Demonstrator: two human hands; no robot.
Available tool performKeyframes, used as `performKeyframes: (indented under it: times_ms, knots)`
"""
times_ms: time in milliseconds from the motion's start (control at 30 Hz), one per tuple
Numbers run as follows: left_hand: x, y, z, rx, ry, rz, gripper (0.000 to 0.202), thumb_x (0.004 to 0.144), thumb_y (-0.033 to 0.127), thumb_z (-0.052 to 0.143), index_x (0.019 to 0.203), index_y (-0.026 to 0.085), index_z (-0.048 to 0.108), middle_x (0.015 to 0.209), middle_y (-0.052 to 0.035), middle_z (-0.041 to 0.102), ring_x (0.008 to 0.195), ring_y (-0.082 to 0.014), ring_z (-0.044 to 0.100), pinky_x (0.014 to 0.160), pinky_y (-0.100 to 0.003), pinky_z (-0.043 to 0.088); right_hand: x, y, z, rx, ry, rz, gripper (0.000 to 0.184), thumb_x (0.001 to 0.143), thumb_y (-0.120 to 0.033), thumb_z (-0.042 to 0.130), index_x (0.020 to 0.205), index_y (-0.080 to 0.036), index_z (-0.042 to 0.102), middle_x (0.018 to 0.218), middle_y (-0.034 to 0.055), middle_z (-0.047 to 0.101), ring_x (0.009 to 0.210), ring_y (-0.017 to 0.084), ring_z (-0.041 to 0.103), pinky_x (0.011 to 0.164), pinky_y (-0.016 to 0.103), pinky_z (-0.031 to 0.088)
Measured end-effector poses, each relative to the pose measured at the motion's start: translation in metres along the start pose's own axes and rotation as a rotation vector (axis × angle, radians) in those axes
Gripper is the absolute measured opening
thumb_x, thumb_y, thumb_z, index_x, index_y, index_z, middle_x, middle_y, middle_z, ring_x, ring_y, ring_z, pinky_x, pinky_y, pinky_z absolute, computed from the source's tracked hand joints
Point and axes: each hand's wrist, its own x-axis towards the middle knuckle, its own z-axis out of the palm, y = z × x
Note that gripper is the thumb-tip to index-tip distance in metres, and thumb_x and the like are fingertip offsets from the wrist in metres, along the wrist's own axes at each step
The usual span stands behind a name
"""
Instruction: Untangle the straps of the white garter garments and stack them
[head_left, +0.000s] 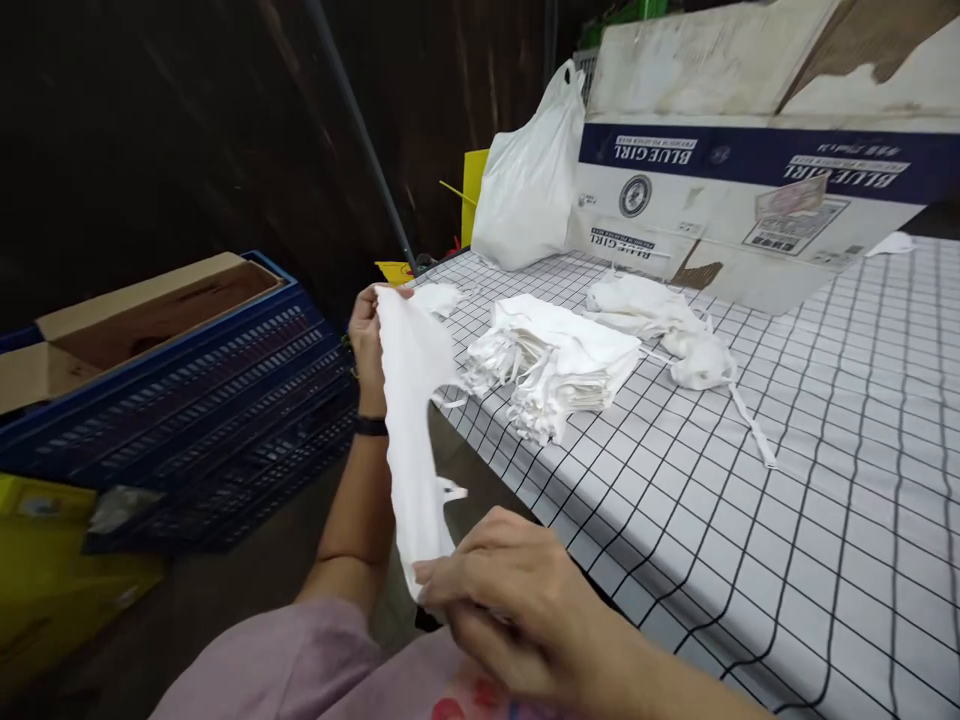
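A white cloth piece [412,430] with a wavy edge, a curved cut-out and a small loop at its side stretches between my two hands beside the table. My left hand [367,325] grips its far end, fingers closed behind the fabric. At the near end, my right hand [517,600] pinches a corner between thumb and fingers. Just beyond the cloth lies a stack of folded white cloth pieces [562,350] on the checked tabletop. Behind that stack are crumpled white cloths [660,320], one with a strap trailing toward the right.
A white plastic bag [529,190] stands at the table's far end, against a large printed cardboard box [675,190]. The black-and-white grid tablecloth [840,480] covers the table. On the left sit a blue crate [225,390] holding an open carton [150,310], and a yellow container [67,580].
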Motion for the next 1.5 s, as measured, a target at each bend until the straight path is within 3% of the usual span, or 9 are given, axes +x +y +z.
performKeyframes:
  times_ms: [67, 167, 233, 367, 533, 800, 933, 1067, 1500]
  knots:
    - [0.014, -0.003, 0.005, -0.063, 0.021, 0.040, 0.011, 0.091, 0.024, 0.070, 0.097, 0.018, 0.064, 0.092, -0.0026, 0.075, 0.080, -0.0121, 0.068, 0.077, -0.024, 0.056, 0.007, 0.001, -0.023, 0.086, 0.108, 0.097, 0.023, 0.092, -0.007, 0.063, 0.106, -0.021, 0.074, 0.093, 0.0017, 0.082, 0.077, 0.013, 0.074, 0.075, 0.028, 0.057]
    - [0.047, -0.015, 0.019, -0.056, 0.009, 0.128, 0.011, 0.084, 0.020, 0.074, 0.090, 0.019, 0.065, 0.079, -0.0004, 0.073, 0.076, -0.0131, 0.069, 0.075, -0.024, 0.055, 0.019, 0.014, -0.068, 0.183, 0.307, 0.316, 0.013, 0.090, -0.014, 0.074, 0.096, -0.024, 0.079, 0.088, 0.0010, 0.081, 0.078, 0.014, 0.075, 0.071, 0.026, 0.060]
    - [0.075, -0.033, 0.037, 0.023, -0.018, 0.174, 0.009, 0.083, 0.017, 0.074, 0.087, 0.020, 0.067, 0.079, 0.0006, 0.072, 0.077, -0.0131, 0.069, 0.075, -0.024, 0.054, 0.025, 0.036, -0.098, 0.225, 0.471, 0.454, 0.006, 0.087, -0.022, 0.081, 0.093, -0.024, 0.079, 0.085, 0.0012, 0.079, 0.079, 0.015, 0.075, 0.074, 0.028, 0.061]
    - [0.116, -0.084, 0.089, 0.294, -0.130, 0.114, 0.010, 0.081, 0.009, 0.069, 0.083, 0.019, 0.066, 0.078, 0.0010, 0.068, 0.074, -0.0121, 0.065, 0.071, -0.022, 0.050, 0.024, 0.100, -0.144, 0.285, 0.739, 0.652, 0.025, 0.076, -0.035, 0.090, 0.093, -0.022, 0.078, 0.078, 0.0008, 0.076, 0.076, 0.015, 0.070, 0.080, 0.031, 0.058]
    - [0.128, -0.140, 0.144, 0.565, -0.375, -0.023, 0.009, 0.078, 0.009, 0.065, 0.077, 0.018, 0.065, 0.068, 0.0006, 0.063, 0.068, -0.0158, 0.060, 0.071, -0.028, 0.048, 0.014, 0.153, -0.184, 0.140, 0.799, 0.837, 0.034, 0.072, -0.039, 0.090, 0.094, -0.018, 0.076, 0.074, 0.0035, 0.076, 0.078, 0.017, 0.068, 0.086, 0.033, 0.054]
    - [0.139, -0.190, 0.191, 0.742, -0.557, -0.062, 0.009, 0.071, 0.009, 0.066, 0.073, 0.018, 0.067, 0.066, -0.0024, 0.063, 0.073, -0.0202, 0.060, 0.079, -0.034, 0.049, 0.024, 0.201, -0.244, -0.217, 0.844, 0.909, 0.017, 0.069, -0.027, 0.077, 0.082, -0.017, 0.077, 0.073, 0.0057, 0.075, 0.075, 0.021, 0.071, 0.078, 0.035, 0.055]
    - [0.134, -0.208, 0.199, 0.824, -0.622, -0.083, 0.010, 0.067, 0.008, 0.067, 0.067, 0.018, 0.067, 0.063, -0.0029, 0.062, 0.075, -0.0221, 0.060, 0.082, -0.036, 0.050, 0.018, 0.223, -0.258, -0.406, 0.799, 0.979, 0.012, 0.067, -0.027, 0.072, 0.074, -0.018, 0.077, 0.067, 0.0047, 0.074, 0.074, 0.023, 0.070, 0.078, 0.037, 0.054]
    - [0.133, -0.219, 0.199, 0.869, -0.650, -0.089, 0.011, 0.067, 0.009, 0.069, 0.065, 0.020, 0.066, 0.064, -0.0028, 0.064, 0.072, -0.0211, 0.060, 0.080, -0.036, 0.050, 0.013, 0.230, -0.259, -0.489, 0.780, 0.962, 0.014, 0.066, -0.028, 0.068, 0.071, -0.018, 0.076, 0.068, 0.0050, 0.073, 0.073, 0.024, 0.068, 0.079, 0.039, 0.053]
    - [0.136, -0.229, 0.210, 0.964, -0.709, -0.023, 0.002, 0.072, 0.017, 0.070, 0.071, 0.019, 0.068, 0.079, -0.0062, 0.071, 0.082, -0.0224, 0.064, 0.082, -0.036, 0.051, 0.011, 0.240, -0.254, -0.500, 0.817, 0.969, 0.020, 0.065, -0.030, 0.067, 0.078, -0.019, 0.077, 0.071, 0.0044, 0.072, 0.076, 0.024, 0.065, 0.083, 0.039, 0.050]
